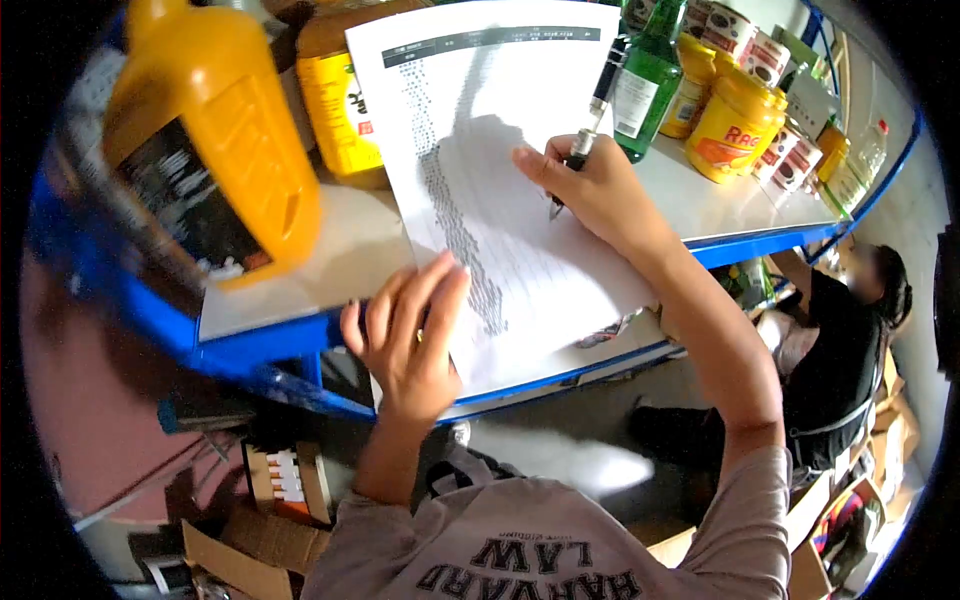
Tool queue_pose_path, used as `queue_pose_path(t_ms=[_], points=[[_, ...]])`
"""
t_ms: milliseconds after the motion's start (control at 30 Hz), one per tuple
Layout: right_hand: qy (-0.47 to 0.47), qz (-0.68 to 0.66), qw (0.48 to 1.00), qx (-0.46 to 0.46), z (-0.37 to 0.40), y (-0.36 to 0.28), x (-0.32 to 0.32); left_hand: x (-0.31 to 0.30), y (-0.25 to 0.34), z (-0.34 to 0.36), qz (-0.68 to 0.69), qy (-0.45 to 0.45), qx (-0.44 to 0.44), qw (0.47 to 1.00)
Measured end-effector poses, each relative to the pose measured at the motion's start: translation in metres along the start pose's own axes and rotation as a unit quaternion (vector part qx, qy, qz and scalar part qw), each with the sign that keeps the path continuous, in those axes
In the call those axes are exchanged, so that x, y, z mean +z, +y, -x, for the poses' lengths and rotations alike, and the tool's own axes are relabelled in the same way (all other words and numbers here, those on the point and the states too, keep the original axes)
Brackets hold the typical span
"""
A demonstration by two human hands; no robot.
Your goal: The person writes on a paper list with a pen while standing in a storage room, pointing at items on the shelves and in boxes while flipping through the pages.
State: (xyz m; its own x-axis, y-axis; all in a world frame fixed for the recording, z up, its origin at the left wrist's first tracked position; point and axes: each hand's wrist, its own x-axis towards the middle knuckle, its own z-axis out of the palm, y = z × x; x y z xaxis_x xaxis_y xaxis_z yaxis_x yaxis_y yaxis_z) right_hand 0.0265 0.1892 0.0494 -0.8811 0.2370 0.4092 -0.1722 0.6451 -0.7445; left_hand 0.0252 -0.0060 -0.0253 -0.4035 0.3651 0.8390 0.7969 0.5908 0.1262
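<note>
A large printed sheet of paper [560,270] lies over a white shelf with a blue edge. Its rows of text run down the left side under a dark header. My right hand [600,185] is closed round a black and silver pen [577,160], whose tip points down at the middle of the sheet. Resting with spread fingers on the paper's lower left edge is my left hand [415,330], with a ring on one finger. It holds nothing that I can see.
A big yellow jug [270,150] stands at the left, beside a yellow-labelled container [340,115]. Behind the pen are a green bottle [645,90], yellow jars [735,125] and cans [795,160]. A person in black [840,350] is at the right. Cardboard boxes [235,555] lie below.
</note>
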Motion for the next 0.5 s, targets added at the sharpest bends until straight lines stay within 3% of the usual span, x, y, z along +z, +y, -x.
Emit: queue_pose_path(t_ms=[133,167,300,333,400,500], points=[[-0.028,0.042,0.999,-0.015,-0.004,-0.002,-0.005,0.021,-0.001,-0.002,-0.022,0.092,0.004,0.996],[-0.024,0.033,0.999,0.031,-0.004,-0.005,-0.005,0.037,-0.007,-0.001,-0.022,0.173,0.03,0.984],[0.017,-0.025,0.998,0.051,0.0,0.002,-0.003,0.051,-0.019,-0.004,-0.084,0.243,0.101,0.961],[0.019,-0.025,0.998,0.052,-0.001,0.003,-0.003,0.044,-0.015,-0.004,-0.097,0.203,0.086,0.97],[0.022,-0.022,0.998,0.052,-0.001,0.005,-0.004,0.053,-0.021,-0.006,-0.075,0.248,0.116,0.959],[0.027,-0.04,0.997,0.062,-0.002,0.003,-0.004,0.05,-0.027,-0.006,-0.061,0.221,0.15,0.962]])
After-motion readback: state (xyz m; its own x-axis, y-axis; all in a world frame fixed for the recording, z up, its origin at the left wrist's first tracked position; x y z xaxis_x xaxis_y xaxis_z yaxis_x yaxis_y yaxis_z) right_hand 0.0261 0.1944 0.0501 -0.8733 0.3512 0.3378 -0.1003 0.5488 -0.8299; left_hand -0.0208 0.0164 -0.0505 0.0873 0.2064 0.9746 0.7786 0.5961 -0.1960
